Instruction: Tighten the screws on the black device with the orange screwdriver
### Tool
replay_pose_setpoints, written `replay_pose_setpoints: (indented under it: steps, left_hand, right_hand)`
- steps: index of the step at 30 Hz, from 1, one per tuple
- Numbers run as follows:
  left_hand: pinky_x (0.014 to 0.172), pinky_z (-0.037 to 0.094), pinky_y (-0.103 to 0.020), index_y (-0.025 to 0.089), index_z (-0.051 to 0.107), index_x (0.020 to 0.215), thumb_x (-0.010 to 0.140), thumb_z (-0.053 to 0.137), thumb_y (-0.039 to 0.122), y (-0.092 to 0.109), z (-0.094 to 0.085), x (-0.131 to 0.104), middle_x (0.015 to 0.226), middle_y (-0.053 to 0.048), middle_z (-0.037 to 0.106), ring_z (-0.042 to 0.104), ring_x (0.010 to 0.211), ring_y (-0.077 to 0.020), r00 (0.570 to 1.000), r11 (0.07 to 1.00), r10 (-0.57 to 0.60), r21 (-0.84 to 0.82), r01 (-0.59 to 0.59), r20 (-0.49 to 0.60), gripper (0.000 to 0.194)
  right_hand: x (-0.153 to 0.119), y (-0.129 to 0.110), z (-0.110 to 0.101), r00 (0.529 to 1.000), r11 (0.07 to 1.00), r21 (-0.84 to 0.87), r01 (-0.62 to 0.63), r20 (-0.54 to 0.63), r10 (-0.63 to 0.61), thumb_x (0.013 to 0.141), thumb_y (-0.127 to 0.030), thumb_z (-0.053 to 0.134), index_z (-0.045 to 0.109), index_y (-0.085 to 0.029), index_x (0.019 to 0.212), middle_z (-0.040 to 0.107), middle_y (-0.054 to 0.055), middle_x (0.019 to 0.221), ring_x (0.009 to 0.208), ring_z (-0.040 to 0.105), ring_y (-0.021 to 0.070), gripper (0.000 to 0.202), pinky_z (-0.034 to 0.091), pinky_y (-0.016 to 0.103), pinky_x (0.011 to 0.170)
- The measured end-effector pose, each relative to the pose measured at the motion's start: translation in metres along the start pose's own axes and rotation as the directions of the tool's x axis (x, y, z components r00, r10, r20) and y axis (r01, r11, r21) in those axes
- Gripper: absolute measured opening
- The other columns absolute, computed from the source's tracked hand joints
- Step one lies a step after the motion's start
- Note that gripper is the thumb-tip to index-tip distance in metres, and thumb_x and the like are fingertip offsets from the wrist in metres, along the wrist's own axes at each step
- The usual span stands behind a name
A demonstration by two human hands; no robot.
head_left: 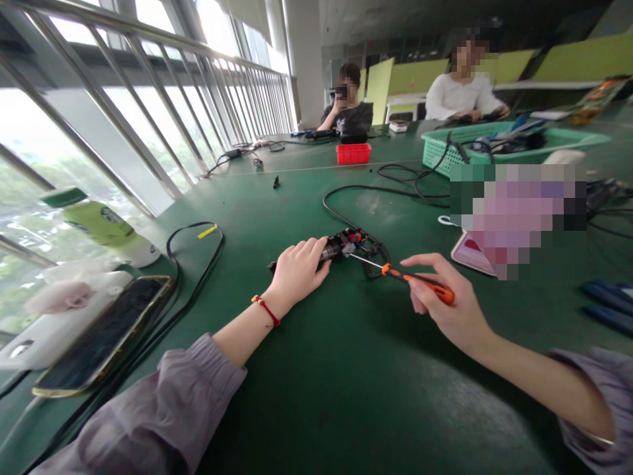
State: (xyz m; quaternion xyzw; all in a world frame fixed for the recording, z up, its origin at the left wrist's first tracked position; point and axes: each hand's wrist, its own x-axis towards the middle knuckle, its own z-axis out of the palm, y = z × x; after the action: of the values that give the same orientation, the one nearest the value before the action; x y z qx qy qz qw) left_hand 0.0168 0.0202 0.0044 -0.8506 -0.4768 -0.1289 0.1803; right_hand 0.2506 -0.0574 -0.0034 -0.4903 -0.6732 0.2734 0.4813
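Ctr of frame: black device (pixel 337 247) w/ bared wiring (pixel 358 236), on green table (pixel 297 382). Gripped round its body by L hand (pixel 301 269), from the left. Just rt of ctr, in R hand (pixel 448 300): orange-&-black screwdriver (pixel 420 282), held betw. thumb & fingers, pointing up-left at wired end of device; can't tell if seated. Upper rt: green basket (pixel 434 153) w/ dark items (pixel 519 142). Upper ctr: red bin (pixel 353 155). Left side: dark-screened phone (pixel 109 336), green-capped bottle (pixel 105 227).
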Motion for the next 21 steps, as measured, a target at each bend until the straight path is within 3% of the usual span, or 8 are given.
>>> replay_pose_setpoints:
  steps: [2,5,8,12,15,19,21]
  left_hand:
    - [0.069,0.043,-0.031,0.015,0.044,0.117,0.087,0.039,0.032,0.0002,0.0002,0.0000,0.098,-0.006,0.061,0.058,0.086,-0.0196,1.000,1.000,0.003,0.005,-0.003,-0.008,0.035]
    - [0.070,0.043,-0.031,0.015,0.044,0.118,0.087,0.039,0.032,0.0003,0.0009,0.0001,0.098,-0.005,0.060,0.057,0.086,-0.0200,1.000,1.000,0.015,0.008,-0.014,-0.020,0.036]
    - [0.070,0.043,-0.031,0.015,0.044,0.118,0.087,0.039,0.032,0.0001,0.0015,0.0001,0.098,-0.005,0.060,0.057,0.087,-0.0200,1.000,1.000,0.015,0.008,-0.015,-0.025,0.036]
    - [0.070,0.044,-0.032,0.015,0.043,0.118,0.087,0.039,0.032,-0.0005,0.0016,-0.0004,0.099,-0.006,0.060,0.057,0.087,-0.0201,1.000,1.000,0.009,0.002,-0.009,-0.014,0.036]
    - [0.070,0.044,-0.031,0.015,0.044,0.118,0.087,0.039,0.032,-0.0006,0.0014,-0.0006,0.099,-0.006,0.060,0.057,0.086,-0.0198,1.000,1.000,0.007,0.002,-0.007,-0.006,0.036]
    - [0.070,0.044,-0.031,0.016,0.043,0.119,0.087,0.038,0.032,-0.0006,0.0012,-0.0004,0.099,-0.007,0.060,0.057,0.086,-0.0200,1.000,1.000,0.011,-0.004,-0.011,-0.005,0.036]
    - [0.070,0.044,-0.031,0.016,0.043,0.119,0.087,0.039,0.032,-0.0006,0.0012,-0.0003,0.099,-0.007,0.060,0.057,0.087,-0.0202,1.000,1.000,0.012,-0.014,-0.012,-0.005,0.037]
  right_hand:
    - [-0.0004,-0.0002,0.0002,1.000,1.000,0.002,-0.013,-0.019,0.013,0.083,-0.027,0.049,0.048,-0.023,0.100,0.048,-0.006,0.054,0.044,0.048,0.0103,0.018,0.039,0.025,0.044]
    - [0.0003,0.0011,0.0010,0.984,0.992,-0.040,0.121,-0.125,-0.125,0.074,-0.019,0.059,0.046,-0.023,0.104,0.057,0.000,0.076,0.065,0.058,0.0140,0.033,0.047,0.027,0.059]
    - [0.0012,0.0026,0.0014,0.977,0.984,-0.051,0.170,-0.117,-0.175,0.071,-0.016,0.060,0.044,-0.024,0.107,0.056,0.003,0.089,0.075,0.059,0.0156,0.040,0.048,0.030,0.066]
    - [0.0003,0.0008,0.0001,0.999,0.998,-0.019,0.054,-0.004,-0.054,0.081,-0.024,0.052,0.047,-0.023,0.103,0.052,-0.003,0.063,0.054,0.051,0.0115,0.023,0.042,0.026,0.050]
    - [-0.0004,-0.0012,-0.0002,1.000,0.999,-0.039,0.013,0.000,-0.013,0.082,-0.025,0.050,0.050,-0.023,0.100,0.049,-0.005,0.056,0.048,0.048,0.0107,0.018,0.039,0.025,0.047]
    - [0.0008,-0.0009,0.0014,0.980,0.986,-0.074,0.152,-0.115,-0.159,0.073,-0.018,0.059,0.046,-0.023,0.104,0.057,0.001,0.080,0.070,0.059,0.0156,0.034,0.047,0.030,0.064]
    - [0.0013,-0.0003,0.0017,0.976,0.982,-0.075,0.174,-0.120,-0.183,0.071,-0.018,0.060,0.045,-0.024,0.105,0.057,0.003,0.087,0.074,0.059,0.0164,0.038,0.048,0.031,0.066]
